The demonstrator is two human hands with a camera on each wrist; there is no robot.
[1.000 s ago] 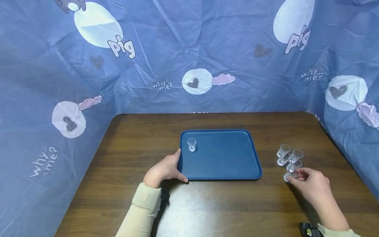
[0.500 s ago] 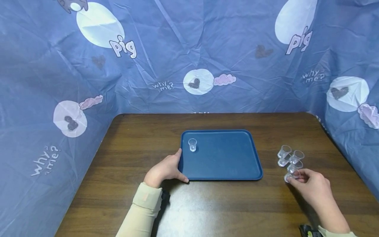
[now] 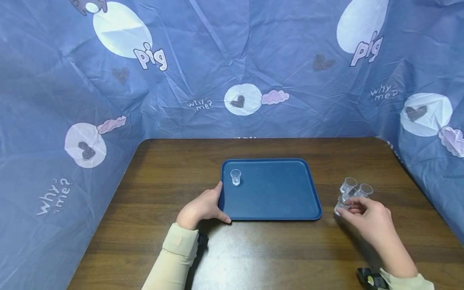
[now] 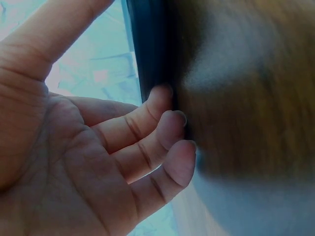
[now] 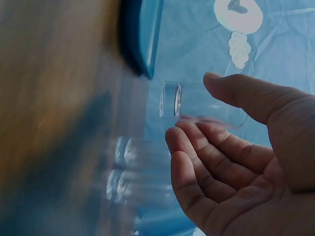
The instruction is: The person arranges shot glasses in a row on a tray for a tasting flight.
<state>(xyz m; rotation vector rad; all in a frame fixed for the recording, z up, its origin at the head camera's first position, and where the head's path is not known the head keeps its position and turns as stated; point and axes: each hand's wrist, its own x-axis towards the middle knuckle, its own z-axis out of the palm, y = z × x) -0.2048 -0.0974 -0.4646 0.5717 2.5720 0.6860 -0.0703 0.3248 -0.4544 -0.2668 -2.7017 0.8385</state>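
Note:
My right hand [image 3: 373, 221] pinches a small clear shot glass [image 5: 192, 98] between thumb and fingers, at the right of the table. Beside that hand stand several more clear shot glasses [image 3: 349, 184], partly covered by the held one and the fingers. A blue rectangular tray [image 3: 279, 193] lies in the middle, with one upright shot glass [image 3: 235, 177] near its far left corner. My left hand [image 3: 199, 209] rests against the tray's left side, thumb at the near left corner. In the left wrist view, the fingertips [image 4: 179, 164] touch the tray's dark edge [image 4: 150, 49].
The brown wooden table [image 3: 163, 173] reaches back to a blue printed curtain [image 3: 195, 72], which also hangs along both sides. Bare wood lies between the tray and the shot glasses on the right.
My right hand has shifted left and slightly back with the pinched shot glass, away from where it stood at the front of the group. The left hand and tray have stayed put.

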